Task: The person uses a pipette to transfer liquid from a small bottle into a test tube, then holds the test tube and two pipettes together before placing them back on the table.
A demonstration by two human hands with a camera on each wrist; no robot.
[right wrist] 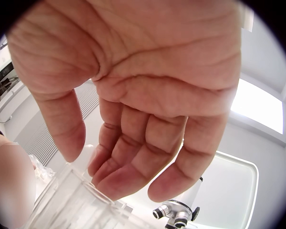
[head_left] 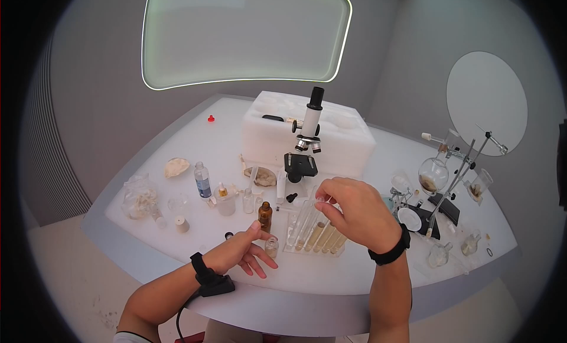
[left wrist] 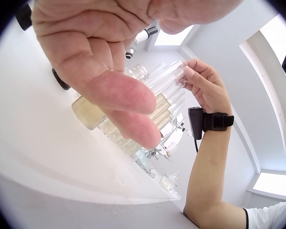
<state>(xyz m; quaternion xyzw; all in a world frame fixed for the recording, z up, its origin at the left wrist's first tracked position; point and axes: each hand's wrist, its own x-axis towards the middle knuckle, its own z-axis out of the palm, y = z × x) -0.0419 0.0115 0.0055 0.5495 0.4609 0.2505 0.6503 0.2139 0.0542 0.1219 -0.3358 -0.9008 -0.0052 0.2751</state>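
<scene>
My right hand (head_left: 354, 210) is over a clear rack (head_left: 289, 248) of test tubes, its thumb and fingertips pinching the upper end of a clear test tube (head_left: 305, 216). Several tubes in the rack hold a cloudy tan liquid. In the right wrist view, glass rims (right wrist: 81, 183) stand right under the fingertips. My left hand (head_left: 239, 252) is spread with its fingers loosely extended beside a small clear glass bottle (head_left: 271, 248). Pale yellowish liquid shows in that bottle (left wrist: 87, 113), partly behind the fingers. An amber bottle (head_left: 265, 218) stands just behind the left hand.
A microscope (head_left: 308, 130) stands before a white foam block (head_left: 348, 136). At left are a blue-labelled bottle (head_left: 202, 182), a plastic bag (head_left: 140, 198) and small vials. At right, a round flask (head_left: 433, 175) sits on metal stands near the rounded table edge (head_left: 484, 272).
</scene>
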